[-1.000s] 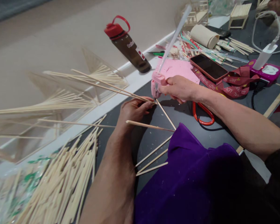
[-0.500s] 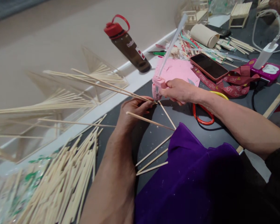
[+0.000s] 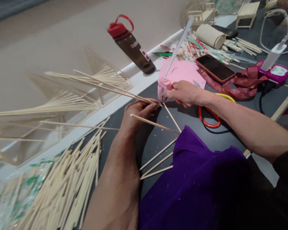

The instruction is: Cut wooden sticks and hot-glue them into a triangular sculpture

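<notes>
My right hand (image 3: 182, 92) is closed round a pink glue gun (image 3: 164, 87), with a clear glue stick (image 3: 179, 46) rising from its back. The gun's nozzle points down at the ends of thin wooden sticks (image 3: 105, 85). Those ends are pinched between the thumb and fingers of my left hand (image 3: 140, 111), and the sticks reach up to the left. Another stick (image 3: 172, 117) runs from near the nozzle towards the purple cloth (image 3: 194, 179). One more stick (image 3: 155, 123) crosses beside my left wrist. The exact joint under the nozzle is too small to make out.
Many loose sticks (image 3: 69, 179) lie at the lower left. Fan-shaped stick structures (image 3: 69, 103) stand by the wall. A bottle (image 3: 134, 48), pink sheet (image 3: 182, 72), phone (image 3: 215, 67), scissors (image 3: 210, 119) and purple power socket (image 3: 276, 73) sit beyond my hands.
The glue gun and my right hand have shifted very slightly to the right. My left hand keeps its pinch on the sticks.
</notes>
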`<control>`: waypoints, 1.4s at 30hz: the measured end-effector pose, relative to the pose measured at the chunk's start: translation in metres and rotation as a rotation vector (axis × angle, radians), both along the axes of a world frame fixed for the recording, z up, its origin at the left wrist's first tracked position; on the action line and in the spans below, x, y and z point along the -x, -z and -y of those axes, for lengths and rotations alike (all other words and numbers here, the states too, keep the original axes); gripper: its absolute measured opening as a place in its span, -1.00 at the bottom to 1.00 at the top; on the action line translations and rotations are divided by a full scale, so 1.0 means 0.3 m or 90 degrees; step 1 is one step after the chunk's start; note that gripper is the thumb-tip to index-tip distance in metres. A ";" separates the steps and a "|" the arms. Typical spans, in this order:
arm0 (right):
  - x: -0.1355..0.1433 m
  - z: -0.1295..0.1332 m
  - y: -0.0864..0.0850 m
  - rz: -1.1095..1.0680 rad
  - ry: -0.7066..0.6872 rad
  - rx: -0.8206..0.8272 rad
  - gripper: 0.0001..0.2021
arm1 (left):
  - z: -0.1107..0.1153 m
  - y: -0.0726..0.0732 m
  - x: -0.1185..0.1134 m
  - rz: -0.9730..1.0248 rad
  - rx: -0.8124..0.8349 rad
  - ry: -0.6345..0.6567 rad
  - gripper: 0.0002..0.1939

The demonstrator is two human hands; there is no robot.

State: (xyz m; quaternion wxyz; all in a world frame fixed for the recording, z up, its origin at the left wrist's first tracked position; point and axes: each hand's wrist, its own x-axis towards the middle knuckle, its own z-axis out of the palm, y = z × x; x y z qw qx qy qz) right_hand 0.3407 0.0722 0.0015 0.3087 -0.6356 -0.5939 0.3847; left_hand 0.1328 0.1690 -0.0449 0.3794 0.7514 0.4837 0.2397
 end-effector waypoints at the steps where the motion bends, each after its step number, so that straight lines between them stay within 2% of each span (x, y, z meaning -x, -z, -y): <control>1: -0.001 -0.001 0.001 -0.005 0.002 0.001 -0.73 | 0.000 0.000 0.000 0.001 0.000 0.000 -0.54; 14: -0.010 -0.010 0.016 -0.044 -0.007 -0.001 -0.74 | -0.008 0.007 0.007 0.004 0.004 0.003 -0.56; 20: -0.029 -0.008 0.011 -0.139 0.010 0.051 -0.79 | -0.009 0.006 0.005 0.009 0.007 0.003 -0.58; 25: -0.039 -0.015 0.025 -0.183 -0.004 0.055 -0.76 | -0.007 0.013 0.002 0.019 0.007 -0.013 -0.59; 32: -0.023 -0.010 0.015 -0.148 0.022 0.051 -0.77 | 0.001 0.005 0.002 0.006 -0.004 -0.009 -0.53; 42: -0.006 -0.002 0.001 -0.074 0.026 0.020 -0.83 | 0.001 0.001 0.001 0.000 -0.008 0.004 -0.60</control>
